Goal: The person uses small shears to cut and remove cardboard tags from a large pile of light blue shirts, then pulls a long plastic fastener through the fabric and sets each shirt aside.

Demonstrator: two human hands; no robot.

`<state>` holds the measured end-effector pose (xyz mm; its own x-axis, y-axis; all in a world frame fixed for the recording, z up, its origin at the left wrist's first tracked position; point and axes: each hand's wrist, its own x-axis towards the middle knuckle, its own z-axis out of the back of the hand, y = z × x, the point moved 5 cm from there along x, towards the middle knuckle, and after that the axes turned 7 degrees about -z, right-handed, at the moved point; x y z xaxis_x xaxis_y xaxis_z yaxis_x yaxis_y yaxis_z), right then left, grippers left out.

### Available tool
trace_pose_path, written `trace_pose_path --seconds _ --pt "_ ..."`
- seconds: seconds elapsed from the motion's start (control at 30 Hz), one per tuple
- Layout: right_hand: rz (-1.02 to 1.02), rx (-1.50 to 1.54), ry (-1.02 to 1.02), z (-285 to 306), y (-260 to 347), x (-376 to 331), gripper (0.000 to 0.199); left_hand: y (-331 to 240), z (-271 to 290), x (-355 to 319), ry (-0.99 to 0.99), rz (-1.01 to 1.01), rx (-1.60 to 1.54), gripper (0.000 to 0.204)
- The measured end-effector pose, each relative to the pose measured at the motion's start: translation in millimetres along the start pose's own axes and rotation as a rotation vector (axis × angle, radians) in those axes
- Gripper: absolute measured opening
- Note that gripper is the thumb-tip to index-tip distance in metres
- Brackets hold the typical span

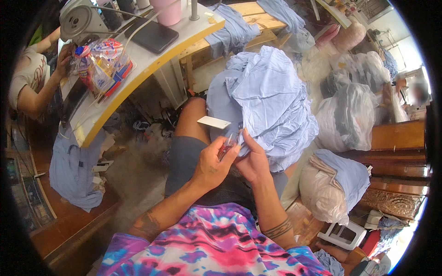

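A large bunched light-blue cloth garment [271,96] lies across my lap. My left hand [214,165] is closed round a small red tool [225,147] with a thin, pale tip, its kind partly hidden by the fingers. Close beside it, my right hand [254,161] pinches the near edge of the garment, thumb on top. The tool's tip is right at the cloth between the two hands. Just beyond the left hand, a white rectangular card [214,122] rests against the garment.
At upper left, a yellow-edged table [184,46] holds a phone [152,35], a pink cup [166,11] and a plastic bread bag [103,66]. Another person's hand [63,60] is beside it. Wrapped bundles [347,115] and a white stool [343,235] stand on the right.
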<state>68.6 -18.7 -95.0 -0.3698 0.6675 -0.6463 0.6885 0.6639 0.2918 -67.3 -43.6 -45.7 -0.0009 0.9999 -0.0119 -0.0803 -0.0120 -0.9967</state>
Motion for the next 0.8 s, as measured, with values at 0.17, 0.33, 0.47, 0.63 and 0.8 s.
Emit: trace_pose_path --seconds 0.17,0.33,0.47,0.63,0.8 --pt "0.013 -0.034 0.065 9 -5 -3 0.028 -6 1 -8 0.097 0.163 -0.231 0.024" --pt "0.052 -0.067 -0.088 0 -8 -10 0.028 -11 0 -5 0.086 0.108 -0.143 0.026" --pt "0.058 -0.103 -0.047 9 -10 -8 0.029 -14 1 -1 0.091 0.095 -0.067 0.027" --pt "0.072 -0.140 -0.103 13 -12 -8 0.030 -5 1 4 0.114 0.105 -0.047 0.026" --pt "0.195 -0.197 -0.153 12 -11 -9 0.029 -3 4 5 0.113 0.107 -0.064 0.025"
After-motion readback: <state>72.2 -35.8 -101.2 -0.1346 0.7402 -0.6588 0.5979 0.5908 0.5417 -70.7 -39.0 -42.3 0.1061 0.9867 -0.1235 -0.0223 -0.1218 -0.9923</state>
